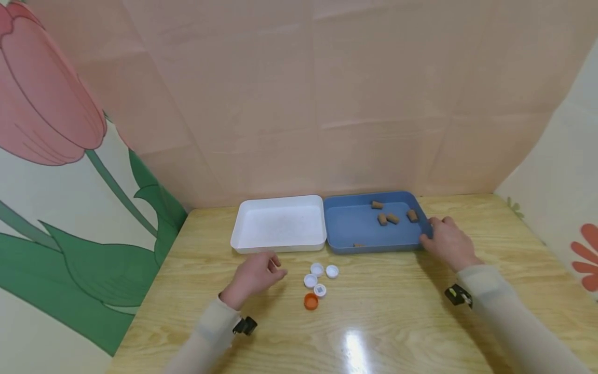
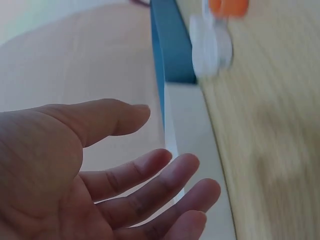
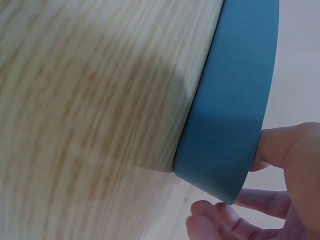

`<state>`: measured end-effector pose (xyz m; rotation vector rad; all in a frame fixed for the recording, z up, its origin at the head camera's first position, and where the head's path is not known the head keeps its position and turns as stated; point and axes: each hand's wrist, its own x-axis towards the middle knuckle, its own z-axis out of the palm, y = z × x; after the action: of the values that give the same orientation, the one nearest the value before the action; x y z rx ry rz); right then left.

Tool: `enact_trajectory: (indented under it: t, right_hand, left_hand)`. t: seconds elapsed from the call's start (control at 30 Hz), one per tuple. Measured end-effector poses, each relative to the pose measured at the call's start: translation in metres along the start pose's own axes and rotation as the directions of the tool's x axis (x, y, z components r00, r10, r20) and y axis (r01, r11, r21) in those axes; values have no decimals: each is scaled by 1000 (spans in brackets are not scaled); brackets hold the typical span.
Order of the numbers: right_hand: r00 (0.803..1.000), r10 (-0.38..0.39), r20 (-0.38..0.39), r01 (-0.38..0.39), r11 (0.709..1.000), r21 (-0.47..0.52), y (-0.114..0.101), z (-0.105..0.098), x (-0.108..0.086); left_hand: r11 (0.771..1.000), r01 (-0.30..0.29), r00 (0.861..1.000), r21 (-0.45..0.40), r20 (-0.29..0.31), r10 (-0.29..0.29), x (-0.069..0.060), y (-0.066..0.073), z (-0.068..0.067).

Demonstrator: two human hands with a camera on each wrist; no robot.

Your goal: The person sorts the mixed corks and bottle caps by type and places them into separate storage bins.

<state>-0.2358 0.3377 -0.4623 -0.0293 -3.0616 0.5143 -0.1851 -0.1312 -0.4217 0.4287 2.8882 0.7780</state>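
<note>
My right hand [image 1: 449,243] grips the near right corner of a blue tray [image 1: 345,208], its thumb at the rim and its fingers around the outer side; the right wrist view shows the tray wall [image 3: 227,100] beside the thumb. Several brown cork stoppers [image 1: 392,218] lie in that tray. Over the table my left hand [image 1: 256,275] hovers with loosely bent fingers and nothing in them, just in front of a white tray [image 1: 279,248]. To its right are several white bottle caps [image 1: 316,269] and one orange bottle cap [image 1: 310,302].
The two trays stand side by side at the back of the wooden table [image 1: 388,322], against a pinkish covering [image 1: 317,104]. A wall with a painted tulip [image 1: 51,88] rises at the left, and another with a red flower [image 1: 586,254] at the right.
</note>
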Motion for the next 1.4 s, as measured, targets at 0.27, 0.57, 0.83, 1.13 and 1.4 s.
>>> enact_trajectory:
  t: [0.27,0.57,0.83,1.13,1.4]
  right_hand:
    - [1000,8,21,-8,1000,3,-1,-1,0]
    - [999,31,42,-32,999,13,0,2,0]
    - [999,32,42,-33,999,19,0,3,0]
    - [998,45,53,-46,999,27,2,5,1]
    - [999,26,34,-27,999,28,0,4,1]
  left_hand:
    - [996,-52,991,77,126,42,-8,24,23]
    - [987,-103,982,122,171,82,-13,40,48]
    - [979,-138,984,152,137,118,-15,41,57]
    - [985,-119,983,127,151,100,-13,44,60]
    - [980,-133,981,145,157,110,-14,42,61]
